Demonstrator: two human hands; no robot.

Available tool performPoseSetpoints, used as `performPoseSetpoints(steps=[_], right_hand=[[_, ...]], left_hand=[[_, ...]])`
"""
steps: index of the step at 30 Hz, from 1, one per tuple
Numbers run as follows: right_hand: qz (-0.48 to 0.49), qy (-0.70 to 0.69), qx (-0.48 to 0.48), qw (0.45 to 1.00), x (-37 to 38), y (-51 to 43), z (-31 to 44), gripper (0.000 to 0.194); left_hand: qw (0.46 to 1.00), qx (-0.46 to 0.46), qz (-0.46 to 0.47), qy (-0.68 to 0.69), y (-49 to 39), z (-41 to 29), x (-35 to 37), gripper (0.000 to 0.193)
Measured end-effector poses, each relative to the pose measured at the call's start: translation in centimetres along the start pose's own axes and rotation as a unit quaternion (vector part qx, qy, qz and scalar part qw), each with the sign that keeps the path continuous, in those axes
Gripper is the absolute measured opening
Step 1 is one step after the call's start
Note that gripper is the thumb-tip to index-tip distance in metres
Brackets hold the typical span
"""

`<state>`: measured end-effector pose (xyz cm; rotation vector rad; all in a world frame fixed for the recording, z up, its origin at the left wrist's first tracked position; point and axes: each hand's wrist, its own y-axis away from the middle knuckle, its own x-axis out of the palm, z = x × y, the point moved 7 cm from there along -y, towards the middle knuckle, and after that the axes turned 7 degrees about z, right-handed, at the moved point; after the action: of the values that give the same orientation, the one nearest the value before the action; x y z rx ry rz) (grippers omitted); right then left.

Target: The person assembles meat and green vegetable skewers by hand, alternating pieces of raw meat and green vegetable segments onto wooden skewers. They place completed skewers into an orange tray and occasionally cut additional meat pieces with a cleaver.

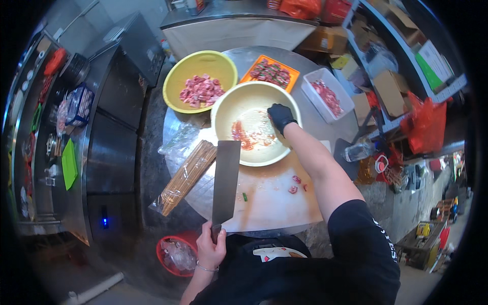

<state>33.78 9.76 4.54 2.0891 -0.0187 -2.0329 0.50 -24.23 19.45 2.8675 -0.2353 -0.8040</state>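
Note:
My left hand [211,246], bare with a bracelet at the wrist, grips the handle of a broad cleaver [226,179], its blade pointing away from me. In a black glove, my right hand [281,116] is inside a large cream plastic basin [257,162], near its right wall; its fingers look curled, and whether they hold anything is hidden. Reddish residue [244,135] smears the basin's bottom. Below the basin lies a stained white cutting board [274,206] with a few meat scraps [292,189] and a green piece [244,196]. Left of the cleaver is a plastic-wrapped bundle of wooden skewers [187,177].
Behind the basin stand a yellow bowl of meat chunks [202,90], an orange tray of skewered meat [270,72] and a white tub with meat [328,97]. A lined red bin [177,255] is on the floor. Steel cabinets flank the left, shelving with boxes the right.

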Motion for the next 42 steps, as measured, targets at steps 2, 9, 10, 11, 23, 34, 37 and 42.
performPoseSetpoints(steps=[2, 9, 10, 11, 23, 34, 37, 42], right_hand=[[0.006, -0.060, 0.016, 0.998, 0.4, -0.5, 0.6, 0.019], [-0.145, -0.411, -0.019, 0.900, -7.3, 12.1, 1.5, 0.026], [-0.129, -0.519, -0.011, 0.845, -6.8, 15.3, 0.8, 0.023], [-0.153, -0.614, 0.017, 0.774, -5.9, 19.2, 0.1, 0.024], [-0.139, -0.470, 0.242, 0.837, 12.1, 33.5, 3.3, 0.027], [-0.123, -0.458, 0.255, 0.843, 13.1, 33.9, 4.9, 0.031], [-0.144, -0.498, 0.232, 0.823, 13.3, 33.8, 5.1, 0.028], [-0.164, -0.457, 0.222, 0.846, 12.8, 34.2, 4.9, 0.025]], left_hand=[[1.000, -0.007, -0.020, 0.015, 0.2, 0.7, -0.6, 0.031], [0.995, 0.100, -0.002, 0.009, -1.2, 1.6, -1.1, 0.029], [0.996, 0.088, 0.023, 0.008, -1.3, 1.8, -0.8, 0.029], [0.993, 0.110, 0.051, -0.007, -1.8, 1.6, -0.5, 0.028], [0.945, 0.129, 0.257, -0.158, -3.9, -0.7, 10.7, 0.030], [0.945, 0.129, 0.243, -0.179, -2.6, 0.2, 14.6, 0.025], [0.945, 0.125, 0.241, -0.181, -2.3, 0.4, 15.4, 0.025], [0.945, 0.113, 0.233, -0.200, -1.8, 1.4, 16.4, 0.026]])
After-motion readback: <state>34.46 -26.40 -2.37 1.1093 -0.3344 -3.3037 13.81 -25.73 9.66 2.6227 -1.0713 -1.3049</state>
